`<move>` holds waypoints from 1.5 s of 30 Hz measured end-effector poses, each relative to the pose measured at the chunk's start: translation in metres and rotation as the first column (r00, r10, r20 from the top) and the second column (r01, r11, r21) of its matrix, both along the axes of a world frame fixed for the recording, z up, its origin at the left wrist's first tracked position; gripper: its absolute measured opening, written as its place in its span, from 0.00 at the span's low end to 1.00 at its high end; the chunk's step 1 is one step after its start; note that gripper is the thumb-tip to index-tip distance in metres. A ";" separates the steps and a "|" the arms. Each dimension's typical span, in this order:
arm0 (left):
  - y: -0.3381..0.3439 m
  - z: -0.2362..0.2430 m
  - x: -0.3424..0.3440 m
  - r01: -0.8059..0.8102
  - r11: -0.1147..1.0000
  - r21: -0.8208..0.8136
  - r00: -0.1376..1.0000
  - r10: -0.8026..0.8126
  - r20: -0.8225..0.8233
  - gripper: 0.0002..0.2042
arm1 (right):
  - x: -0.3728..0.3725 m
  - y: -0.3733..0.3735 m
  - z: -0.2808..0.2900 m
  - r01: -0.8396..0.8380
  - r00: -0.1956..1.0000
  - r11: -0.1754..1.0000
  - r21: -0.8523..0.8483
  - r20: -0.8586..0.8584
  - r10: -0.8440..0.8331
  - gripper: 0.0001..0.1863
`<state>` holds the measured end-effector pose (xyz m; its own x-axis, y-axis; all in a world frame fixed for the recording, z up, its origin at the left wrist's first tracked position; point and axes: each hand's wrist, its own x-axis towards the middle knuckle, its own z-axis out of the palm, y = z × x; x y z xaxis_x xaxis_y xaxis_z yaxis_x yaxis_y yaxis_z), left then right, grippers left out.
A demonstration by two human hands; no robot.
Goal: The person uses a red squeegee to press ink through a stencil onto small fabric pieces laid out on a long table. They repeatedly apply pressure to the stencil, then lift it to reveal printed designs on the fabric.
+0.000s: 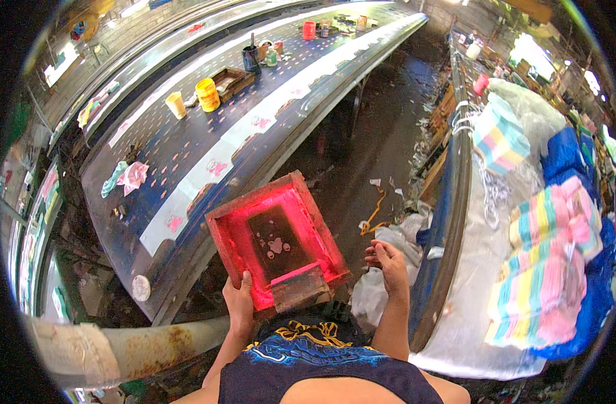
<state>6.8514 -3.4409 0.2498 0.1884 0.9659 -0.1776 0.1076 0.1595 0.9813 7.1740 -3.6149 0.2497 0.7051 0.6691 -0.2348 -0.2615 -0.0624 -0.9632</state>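
Note:
My left hand (pixel 239 303) grips the lower left edge of a wooden screen-printing frame (pixel 217 236), with the thumb on top. Pink-red ink coats the inner border of its mesh, around a dark middle with a small pale design. A wooden squeegee (pixel 300 288) rests inside the frame at its near side. The frame is held tilted in front of my body, over the gap between two long tables. To its right, my right hand (pixel 390 264) hangs apart from it, empty, with loosely curled fingers.
On the left printing table (pixel 126 222) lies a white strip (pixel 203 172) with pink prints. Yellow tubs (pixel 207 95), a wooden tray (pixel 232 83) and crumpled cloths (pixel 133 177) sit there. Striped pastel cloth stacks (pixel 540 289) cover the right table. A rusty pipe (pixel 159 345) crosses at lower left.

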 end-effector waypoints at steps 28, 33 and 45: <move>0.326 0.009 0.460 -0.418 0.905 -0.077 0.862 0.421 0.283 0.16 | 0.470 0.464 0.023 -0.492 0.847 0.867 -0.076 0.189 0.497 0.15; 0.368 0.012 0.508 -0.490 0.867 -0.087 0.822 0.493 0.285 0.14 | 0.548 0.567 0.010 -0.596 0.776 0.793 -0.128 0.164 0.610 0.16; 0.415 0.001 0.696 -0.829 0.540 -0.146 0.431 0.783 0.448 0.19 | 0.654 0.850 -0.063 -0.790 0.378 0.546 -0.279 0.480 0.791 0.17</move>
